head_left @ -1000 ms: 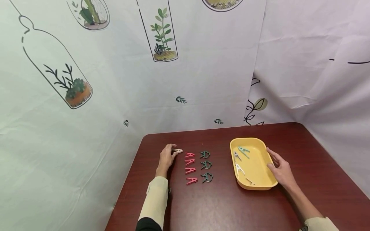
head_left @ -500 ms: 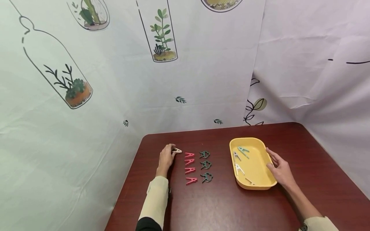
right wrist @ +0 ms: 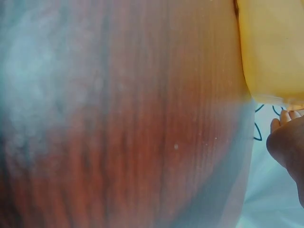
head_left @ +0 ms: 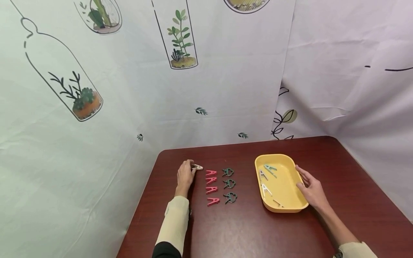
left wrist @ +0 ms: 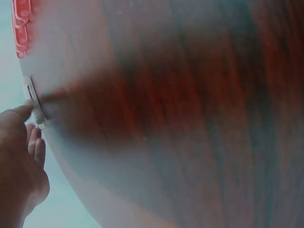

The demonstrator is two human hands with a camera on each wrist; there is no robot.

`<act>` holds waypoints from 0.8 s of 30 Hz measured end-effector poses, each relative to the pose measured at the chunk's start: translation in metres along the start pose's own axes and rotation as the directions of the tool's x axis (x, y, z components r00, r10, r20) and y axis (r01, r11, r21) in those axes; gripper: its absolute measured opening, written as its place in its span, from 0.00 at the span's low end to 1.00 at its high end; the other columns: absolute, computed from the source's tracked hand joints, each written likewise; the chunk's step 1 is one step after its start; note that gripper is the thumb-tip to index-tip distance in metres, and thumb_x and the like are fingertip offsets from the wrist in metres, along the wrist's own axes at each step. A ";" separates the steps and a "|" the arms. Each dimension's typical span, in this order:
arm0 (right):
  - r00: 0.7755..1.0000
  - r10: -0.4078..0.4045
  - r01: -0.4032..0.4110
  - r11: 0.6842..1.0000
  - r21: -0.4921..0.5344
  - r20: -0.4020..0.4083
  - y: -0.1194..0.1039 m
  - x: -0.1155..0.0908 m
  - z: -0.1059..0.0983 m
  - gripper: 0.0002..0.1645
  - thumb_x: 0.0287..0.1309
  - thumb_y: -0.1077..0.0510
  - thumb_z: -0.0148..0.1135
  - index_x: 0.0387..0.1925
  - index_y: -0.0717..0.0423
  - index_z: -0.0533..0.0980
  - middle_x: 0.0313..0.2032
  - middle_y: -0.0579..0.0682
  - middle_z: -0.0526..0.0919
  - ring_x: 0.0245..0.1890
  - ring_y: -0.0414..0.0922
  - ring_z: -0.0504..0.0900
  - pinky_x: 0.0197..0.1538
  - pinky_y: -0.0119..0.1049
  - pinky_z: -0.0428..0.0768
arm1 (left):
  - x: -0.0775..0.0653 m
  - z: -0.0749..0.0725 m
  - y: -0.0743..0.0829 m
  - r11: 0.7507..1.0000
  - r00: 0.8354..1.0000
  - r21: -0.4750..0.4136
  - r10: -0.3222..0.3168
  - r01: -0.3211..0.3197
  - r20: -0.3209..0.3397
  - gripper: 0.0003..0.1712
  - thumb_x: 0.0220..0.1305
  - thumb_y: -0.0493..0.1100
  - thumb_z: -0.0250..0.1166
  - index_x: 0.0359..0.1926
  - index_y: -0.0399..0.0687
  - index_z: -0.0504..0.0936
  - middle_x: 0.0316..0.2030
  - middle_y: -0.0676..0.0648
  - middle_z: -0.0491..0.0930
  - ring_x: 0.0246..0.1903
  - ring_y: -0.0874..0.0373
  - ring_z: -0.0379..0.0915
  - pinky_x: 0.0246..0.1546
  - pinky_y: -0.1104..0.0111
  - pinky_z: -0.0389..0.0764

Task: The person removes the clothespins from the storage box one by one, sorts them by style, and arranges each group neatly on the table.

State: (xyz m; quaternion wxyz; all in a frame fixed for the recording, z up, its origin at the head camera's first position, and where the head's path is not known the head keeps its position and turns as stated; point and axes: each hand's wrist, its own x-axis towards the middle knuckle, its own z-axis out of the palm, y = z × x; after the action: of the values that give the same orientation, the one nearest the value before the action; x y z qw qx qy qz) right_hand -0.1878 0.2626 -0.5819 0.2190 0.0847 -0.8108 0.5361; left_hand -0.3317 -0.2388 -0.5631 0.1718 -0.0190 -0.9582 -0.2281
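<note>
At the far left of the table, my left hand pinches a white clothespin that lies at the tabletop. The left wrist view has that clothespin between thumb and fingers, close to the table's edge. To its right runs a column of several red clothespins, and beyond it a column of three dark green round clips. My right hand grips the right rim of a yellow tray, thumb over the rim. In the right wrist view only part of this hand shows beside the tray.
Inside the tray lie a light green clothespin, a greyish one, a white one and a pale one near the front. The dark red-brown table backs onto a hanging cloth with plant drawings.
The left hand and the white clothespin have shifted very slightly toward the back. The right hand stays on the tray, and the head view has drifted a little.
</note>
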 end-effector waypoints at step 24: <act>1.000 -0.014 0.015 0.998 0.053 -0.011 -0.001 0.000 0.002 0.35 0.64 0.80 0.58 0.73 0.73 0.68 0.71 0.70 0.69 0.62 0.20 0.71 0.55 0.15 0.73 | 0.014 0.020 0.161 0.837 0.947 -0.532 -0.265 0.131 -0.183 0.41 0.79 0.56 0.61 0.81 0.39 0.61 0.75 0.37 0.69 0.73 0.40 0.67 0.73 0.48 0.67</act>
State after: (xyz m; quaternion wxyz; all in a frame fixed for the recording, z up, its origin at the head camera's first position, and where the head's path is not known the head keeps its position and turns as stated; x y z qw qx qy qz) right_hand -0.1878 0.2608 -0.5821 0.2247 0.0937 -0.7945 0.5563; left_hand -0.3325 -0.0864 -0.5058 0.2546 0.0648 -0.8300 -0.4920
